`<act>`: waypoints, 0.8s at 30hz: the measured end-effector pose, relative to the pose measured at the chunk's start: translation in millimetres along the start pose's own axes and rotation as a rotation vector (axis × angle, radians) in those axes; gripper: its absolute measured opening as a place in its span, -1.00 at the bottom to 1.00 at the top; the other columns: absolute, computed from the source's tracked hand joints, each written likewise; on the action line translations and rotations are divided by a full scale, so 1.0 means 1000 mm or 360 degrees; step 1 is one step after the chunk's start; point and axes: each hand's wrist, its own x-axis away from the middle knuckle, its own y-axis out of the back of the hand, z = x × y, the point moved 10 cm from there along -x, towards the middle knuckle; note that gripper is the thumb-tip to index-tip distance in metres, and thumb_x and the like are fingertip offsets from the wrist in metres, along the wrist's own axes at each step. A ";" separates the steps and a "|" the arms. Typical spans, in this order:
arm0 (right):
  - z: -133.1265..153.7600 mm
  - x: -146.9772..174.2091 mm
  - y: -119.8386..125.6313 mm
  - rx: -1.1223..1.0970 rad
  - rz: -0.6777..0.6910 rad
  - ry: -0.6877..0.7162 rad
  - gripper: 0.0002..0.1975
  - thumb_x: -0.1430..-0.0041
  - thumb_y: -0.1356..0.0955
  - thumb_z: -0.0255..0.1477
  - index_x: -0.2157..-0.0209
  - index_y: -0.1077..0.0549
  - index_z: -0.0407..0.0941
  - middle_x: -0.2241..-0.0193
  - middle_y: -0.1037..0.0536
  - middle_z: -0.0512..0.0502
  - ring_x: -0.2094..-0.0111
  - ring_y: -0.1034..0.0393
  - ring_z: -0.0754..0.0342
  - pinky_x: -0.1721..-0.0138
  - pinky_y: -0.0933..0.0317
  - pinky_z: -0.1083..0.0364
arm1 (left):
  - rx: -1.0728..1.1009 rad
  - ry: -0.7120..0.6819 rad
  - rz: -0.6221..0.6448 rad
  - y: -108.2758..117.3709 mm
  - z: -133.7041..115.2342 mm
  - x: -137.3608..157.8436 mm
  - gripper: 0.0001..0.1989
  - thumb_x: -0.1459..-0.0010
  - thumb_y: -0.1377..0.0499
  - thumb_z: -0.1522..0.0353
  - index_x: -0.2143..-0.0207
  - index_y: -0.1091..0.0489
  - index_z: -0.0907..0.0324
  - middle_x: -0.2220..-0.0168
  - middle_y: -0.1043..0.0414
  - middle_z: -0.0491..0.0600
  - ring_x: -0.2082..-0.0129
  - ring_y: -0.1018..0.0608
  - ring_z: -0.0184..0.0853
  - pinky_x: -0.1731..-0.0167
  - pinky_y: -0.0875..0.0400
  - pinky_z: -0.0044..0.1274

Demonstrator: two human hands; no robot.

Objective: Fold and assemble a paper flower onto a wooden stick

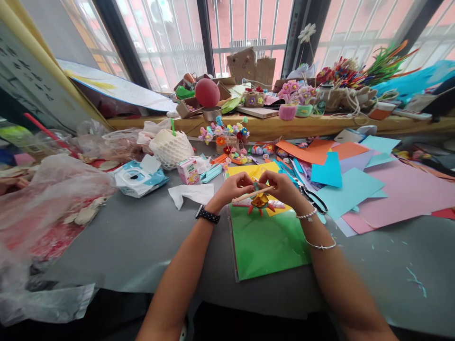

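Note:
Over a green sheet (272, 241), my left hand (236, 186) and my right hand (279, 184) meet with fingers pinched together. Between them is a small folded-paper ornament (259, 201), gold in the middle, teal at the top, with orange-red points sticking out below. Both sets of fingertips are closed at its teal upper part, and the fingers hide some of it. A thin pale stick (249, 194) runs across the front of the ornament, slanting up toward my right fingers; which hand bears it I cannot tell. Yellow paper (273, 167) lies behind the hands.
Black-handled scissors (314, 198) lie beside my right wrist, near loose pink (408, 189) and light-blue paper (350, 189). To the left are a wipes pack (140, 176), a small pink box (188, 171), a white tissue (192, 193) and plastic bags (53, 189). Crafted flowers (227, 135) stand behind.

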 end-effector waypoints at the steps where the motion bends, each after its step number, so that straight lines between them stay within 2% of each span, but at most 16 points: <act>1: 0.001 0.000 0.000 0.0036 -0.0007 0.0015 -0.89 -0.02 -0.28 -0.38 0.52 -0.30 -0.12 0.59 -0.35 0.04 0.59 -0.10 0.22 0.55 0.02 0.18 | -0.0012 0.0003 -0.0008 0.000 0.000 0.000 -0.77 0.10 -0.19 0.28 0.49 -0.24 0.26 0.50 -0.30 -0.12 0.50 -0.37 -0.49 0.49 -0.27 -0.61; 5: 0.004 0.000 0.004 0.0139 -0.0029 0.0033 -0.92 0.01 -0.28 -0.42 0.52 -0.32 -0.11 0.56 -0.39 0.01 0.55 -0.16 0.19 0.50 -0.02 0.17 | -0.0096 0.0007 -0.0067 0.003 -0.001 0.001 -0.77 0.10 -0.18 0.28 0.51 -0.22 0.24 0.52 -0.29 -0.14 0.53 -0.35 -0.50 0.52 -0.25 -0.62; 9: 0.001 0.000 0.003 0.0083 0.0049 -0.0040 -0.98 0.04 -0.30 -0.47 0.49 -0.35 -0.12 0.53 -0.42 0.00 0.54 -0.17 0.19 0.50 -0.02 0.17 | -0.0192 0.0036 -0.0113 0.004 -0.004 0.003 -0.80 0.10 -0.18 0.31 0.52 -0.24 0.25 0.53 -0.30 -0.13 0.53 -0.35 -0.49 0.54 -0.23 -0.63; 13: -0.002 0.000 0.003 -0.0011 0.0065 -0.0068 -0.92 0.00 -0.30 -0.41 0.49 -0.35 -0.13 0.53 -0.43 -0.01 0.53 -0.18 0.19 0.50 -0.03 0.17 | -0.0225 -0.0022 -0.0122 0.003 -0.009 0.003 -0.83 0.08 -0.16 0.34 0.54 -0.22 0.24 0.55 -0.26 -0.14 0.53 -0.33 -0.49 0.54 -0.21 -0.63; 19: -0.006 0.000 0.004 0.0015 0.0031 -0.0076 -0.87 0.00 -0.31 -0.37 0.51 -0.33 -0.13 0.60 -0.37 0.04 0.57 -0.12 0.21 0.54 0.03 0.18 | -0.0029 -0.0041 0.0005 -0.003 -0.006 0.001 -0.79 0.10 -0.19 0.32 0.51 -0.19 0.23 0.53 -0.25 -0.15 0.50 -0.35 -0.50 0.49 -0.27 -0.62; 24: -0.009 0.001 0.000 -0.0087 0.0108 -0.0084 -0.87 0.00 -0.30 -0.35 0.50 -0.33 -0.13 0.56 -0.39 0.02 0.54 -0.16 0.19 0.53 0.00 0.17 | -0.0025 0.0021 0.0022 -0.004 -0.002 0.001 -0.81 0.11 -0.19 0.32 0.50 -0.25 0.25 0.49 -0.30 -0.10 0.46 -0.40 -0.46 0.41 -0.32 -0.57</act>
